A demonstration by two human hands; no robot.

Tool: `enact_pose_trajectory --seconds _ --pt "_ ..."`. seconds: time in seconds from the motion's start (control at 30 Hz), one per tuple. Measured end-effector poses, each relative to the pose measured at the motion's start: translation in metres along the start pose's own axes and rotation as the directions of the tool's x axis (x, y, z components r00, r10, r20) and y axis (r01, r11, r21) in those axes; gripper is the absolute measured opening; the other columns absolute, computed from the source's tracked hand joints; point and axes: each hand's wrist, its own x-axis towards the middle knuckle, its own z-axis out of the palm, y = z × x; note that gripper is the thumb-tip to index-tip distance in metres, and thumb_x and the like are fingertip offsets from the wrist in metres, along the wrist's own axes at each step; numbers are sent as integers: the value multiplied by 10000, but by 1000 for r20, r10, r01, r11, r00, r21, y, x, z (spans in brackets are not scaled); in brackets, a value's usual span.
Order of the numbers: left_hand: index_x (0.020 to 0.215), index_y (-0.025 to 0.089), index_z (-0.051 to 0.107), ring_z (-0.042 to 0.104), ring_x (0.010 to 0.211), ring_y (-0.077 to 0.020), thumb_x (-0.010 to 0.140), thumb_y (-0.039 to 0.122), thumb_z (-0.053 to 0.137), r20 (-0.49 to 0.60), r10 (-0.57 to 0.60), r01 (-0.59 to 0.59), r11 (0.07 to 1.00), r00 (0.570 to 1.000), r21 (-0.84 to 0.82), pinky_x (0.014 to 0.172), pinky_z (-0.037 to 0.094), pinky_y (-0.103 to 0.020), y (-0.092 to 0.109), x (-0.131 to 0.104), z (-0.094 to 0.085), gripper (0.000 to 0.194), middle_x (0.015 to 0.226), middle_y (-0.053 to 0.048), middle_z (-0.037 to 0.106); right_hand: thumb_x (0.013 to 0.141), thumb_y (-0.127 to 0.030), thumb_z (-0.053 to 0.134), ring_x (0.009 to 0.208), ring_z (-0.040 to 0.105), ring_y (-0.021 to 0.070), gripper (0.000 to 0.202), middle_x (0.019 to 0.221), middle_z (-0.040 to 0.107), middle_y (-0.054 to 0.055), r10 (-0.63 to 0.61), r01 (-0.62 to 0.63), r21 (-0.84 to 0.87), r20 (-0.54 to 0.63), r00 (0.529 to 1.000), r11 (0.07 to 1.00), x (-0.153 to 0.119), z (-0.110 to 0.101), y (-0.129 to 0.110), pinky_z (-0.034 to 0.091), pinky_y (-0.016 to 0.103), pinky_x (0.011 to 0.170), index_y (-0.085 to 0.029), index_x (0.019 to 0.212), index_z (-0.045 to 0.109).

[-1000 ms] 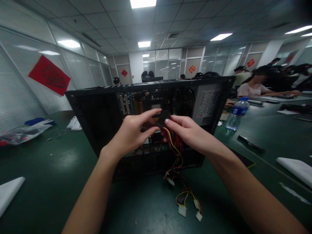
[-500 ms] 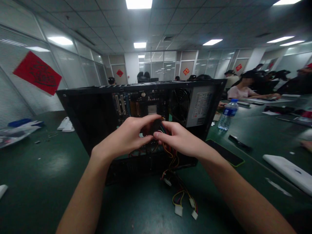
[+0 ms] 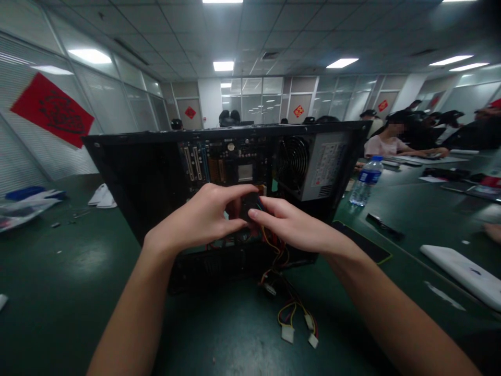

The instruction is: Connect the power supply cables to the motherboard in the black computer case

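Observation:
Both hands meet in front of an open black computer case (image 3: 129,140) that stands on its side on the table. My left hand (image 3: 205,215) curls its thumb and fingers round a small black part (image 3: 247,201), whose kind I cannot make out. From the right, my right hand (image 3: 291,222) pinches the same part, with thin coloured wires by its thumb. Behind them are the motherboard (image 3: 231,156) and the power supply (image 3: 327,162) with its round grille. A bundle of cables (image 3: 278,256) hangs below the right hand, and its white connectors (image 3: 287,334) lie on the table.
To the right stand a water bottle (image 3: 366,181), a black mat (image 3: 366,243) and a white device (image 3: 462,271). On the left lie a plastic bag (image 3: 27,210) and a white bundle (image 3: 102,196). People (image 3: 387,143) sit at the table further back.
The black part has turned slightly between the hands, and fewer coloured wires show beside it. Both hands keep nearly the same place. The view has shifted a little.

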Motion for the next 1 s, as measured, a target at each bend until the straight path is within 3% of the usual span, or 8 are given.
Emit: enact_pose_trajectory --seconds 0.2,0.3,0.4,0.53,0.67,0.83,0.93,1.0 --pt "1352 176 611 636 682 -139 849 236 692 -6 -13 13 999 1000 -37 630 475 -216 -9 2 2 513 802 -11 691 1046 -443 405 933 654 195 382 1014 700 73 -116 94 -184 -111 987 978 7 -7 9 549 318 838 -153 1065 654" --pt "1352 163 606 636 690 -148 846 268 713 -2 -25 25 996 1000 -89 630 484 -228 -17 1 0 528 813 -18 694 1043 -313 417 1122 633 234 309 1176 670 120 -488 257 -555 -319 813 791 14 -14 26 530 403 992 -172 1187 651" --pt "1367 163 594 644 720 -155 855 275 709 24 -33 36 989 999 -143 642 492 -235 -24 -1 -1 536 880 -35 712 1007 -218 498 1230 596 238 291 1259 654 103 -728 390 -791 -98 679 471 15 -16 44 517 454 1066 -254 1241 666" --pt "1371 169 592 657 788 -165 860 237 687 60 -27 38 982 998 -187 698 504 -243 -28 -2 -1 524 940 -45 721 994 -202 541 1207 627 240 277 1192 701 77 -700 517 -787 158 696 336 13 -14 55 550 471 1056 -289 1185 721" --pt "1411 159 556 662 798 -165 889 245 661 30 -22 26 990 999 -138 723 499 -246 -30 -1 1 540 974 -55 733 1009 -239 520 1184 639 256 266 1177 711 97 -692 536 -768 172 701 351 24 -19 51 566 484 1025 -257 1158 739" --pt "1384 166 580 683 798 -182 937 335 601 -170 -130 127 991 977 -29 728 494 -256 -37 5 4 479 958 -56 750 1055 -262 393 1146 617 271 354 1163 691 133 -670 444 -857 171 722 260 55 -30 36 556 470 954 -190 1128 732" --pt "1185 174 701 686 789 -190 949 359 545 -202 -296 307 951 933 25 687 481 -256 -42 8 8 338 960 -69 756 1051 -206 360 1056 599 271 364 1103 674 163 -567 259 -942 97 818 212 67 -22 34 538 403 838 -137 1061 718" --pt "975 177 747 673 724 -190 949 411 519 -64 -420 423 904 905 61 622 455 -253 -47 9 14 328 870 -70 752 1026 -153 382 997 579 272 320 1054 662 169 -433 108 -979 22 901 175 70 -14 41 497 354 718 -120 1009 699"
